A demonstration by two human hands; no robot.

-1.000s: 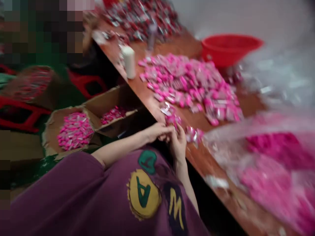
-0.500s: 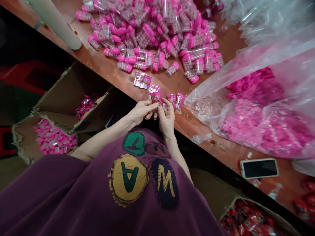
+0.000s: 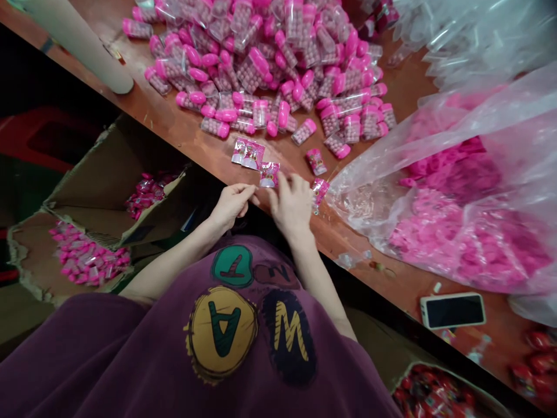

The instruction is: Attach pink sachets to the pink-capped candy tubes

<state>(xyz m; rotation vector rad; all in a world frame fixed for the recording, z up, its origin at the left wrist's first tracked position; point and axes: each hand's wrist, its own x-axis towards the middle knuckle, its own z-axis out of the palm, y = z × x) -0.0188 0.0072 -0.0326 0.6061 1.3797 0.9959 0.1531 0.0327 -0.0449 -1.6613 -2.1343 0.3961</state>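
Note:
My left hand (image 3: 235, 206) is at the table's near edge, thumb and forefinger pinched together; anything between them is too small to make out. My right hand (image 3: 293, 206) reaches over the table with its fingers apart, fingertips beside a small pink printed sachet (image 3: 270, 174). Whether they touch it, I cannot tell. Two more sachets (image 3: 250, 153) lie overlapping to the upper left. A small pink packet (image 3: 316, 161) lies beyond my right hand, and another pink sachet (image 3: 319, 190) is partly hidden by its fingers.
Clear bottles of pink beads with pink caps (image 3: 261, 69) are heaped behind. A plastic bag of pink pieces (image 3: 470, 220) and a phone (image 3: 452, 310) lie at right. Cardboard boxes (image 3: 87, 174) stand at left below the table. A pale post (image 3: 96, 46) rises at upper left.
Both hands were together on a pink packet; they have parted. A pink packet now lies beyond my right hand, which has opened and moved over the table. The view has shifted slightly.

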